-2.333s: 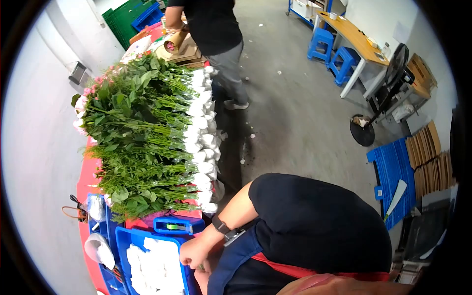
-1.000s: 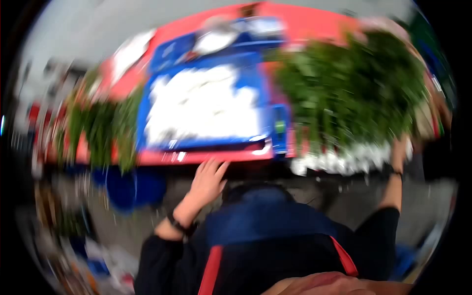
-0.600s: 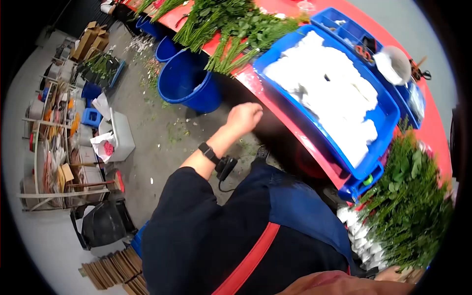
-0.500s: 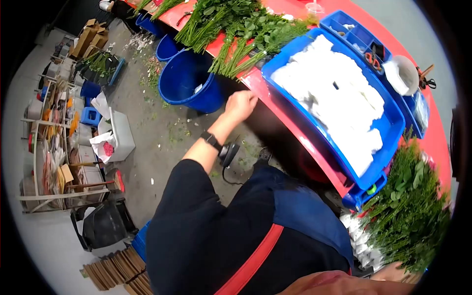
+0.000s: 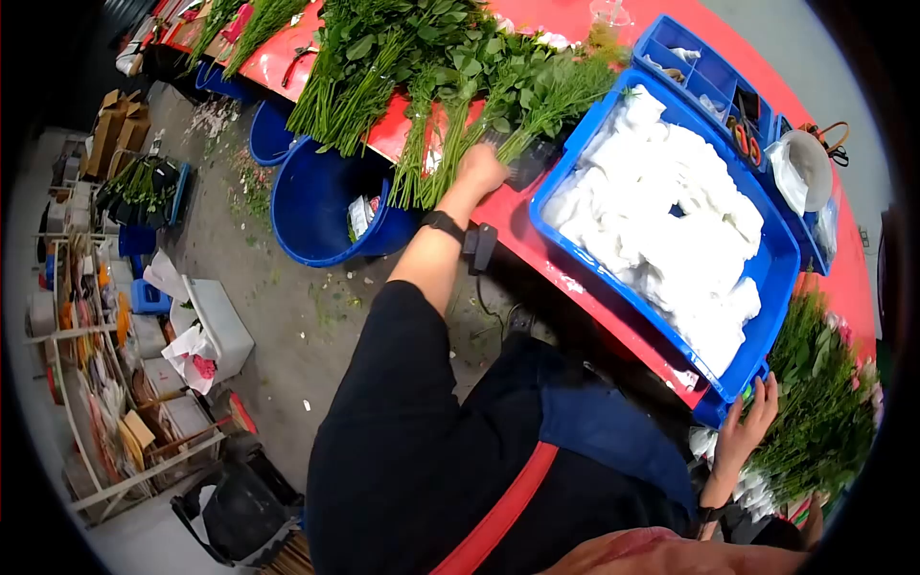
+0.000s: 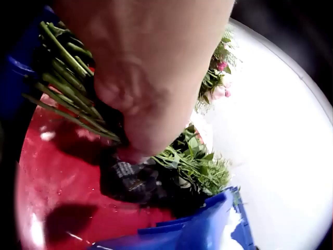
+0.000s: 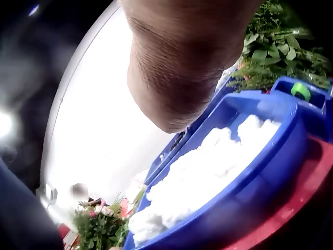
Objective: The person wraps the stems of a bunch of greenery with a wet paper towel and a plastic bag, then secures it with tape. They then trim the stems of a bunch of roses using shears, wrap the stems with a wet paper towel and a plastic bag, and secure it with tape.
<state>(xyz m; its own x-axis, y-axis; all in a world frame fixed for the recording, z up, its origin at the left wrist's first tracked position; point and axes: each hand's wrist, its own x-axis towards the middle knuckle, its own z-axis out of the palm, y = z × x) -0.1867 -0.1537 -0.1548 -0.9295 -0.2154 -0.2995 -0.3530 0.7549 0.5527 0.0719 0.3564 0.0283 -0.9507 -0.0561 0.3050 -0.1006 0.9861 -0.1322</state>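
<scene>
My left hand has its fingers curled round the green stems of a flower bunch on the red table. In the left wrist view the hand hides the gripped part; leafy sprigs come out on its far side. Beneath it lies a dark, shiny plastic thing. My right hand has its fingers spread and holds nothing, beside the corner of the blue tray of white, fluffy wet-looking pieces. A blue tape dispenser with green tape is near that corner.
More flower bunches lie at the upper left and lower right. Behind the tray stands a divided blue box with scissors. A blue bucket is on the floor beside the red table edge.
My left hand has moved from beside the table up onto the bunch and gripped its stems. My right hand has come up from the white-wrapped stem ends to the tray corner.
</scene>
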